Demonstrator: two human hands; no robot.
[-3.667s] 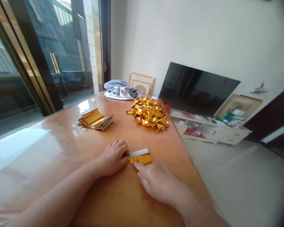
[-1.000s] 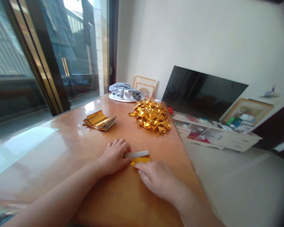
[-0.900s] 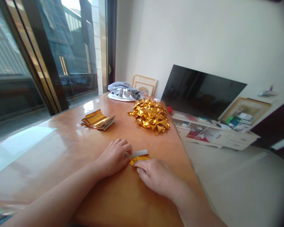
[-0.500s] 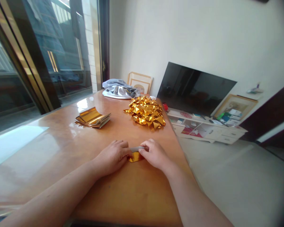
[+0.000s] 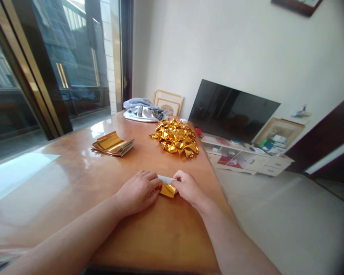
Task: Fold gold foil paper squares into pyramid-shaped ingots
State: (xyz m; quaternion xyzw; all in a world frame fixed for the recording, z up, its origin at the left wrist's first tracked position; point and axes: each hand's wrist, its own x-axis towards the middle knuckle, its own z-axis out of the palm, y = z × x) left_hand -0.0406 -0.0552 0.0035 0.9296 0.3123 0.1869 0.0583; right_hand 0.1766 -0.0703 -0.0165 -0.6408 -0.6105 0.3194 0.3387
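Note:
Between my hands, low over the near part of the wooden table, is a sheet of gold foil paper (image 5: 167,190), partly folded, with its pale underside showing along the far edge. My left hand (image 5: 141,191) grips its left end, fingers bent over it. At the right end my right hand (image 5: 188,188) pinches the paper between thumb and fingers. A stack of flat gold foil sheets (image 5: 113,144) lies farther off to the left. Beyond my right hand, a heap of folded gold foil pieces (image 5: 176,138) sits near the table's right edge.
The glossy wooden table (image 5: 149,236) ends on the right above a pale floor. Folded cloth (image 5: 143,109) lies at its far end, by leaning picture frames (image 5: 168,101). A low white cabinet (image 5: 255,162) and a television (image 5: 232,110) stand along the wall.
The foil sheet has tilted, its right end lower toward me, and more of its pale underside shows. My right hand has shifted slightly; both hands keep hold. The camera view has moved a little.

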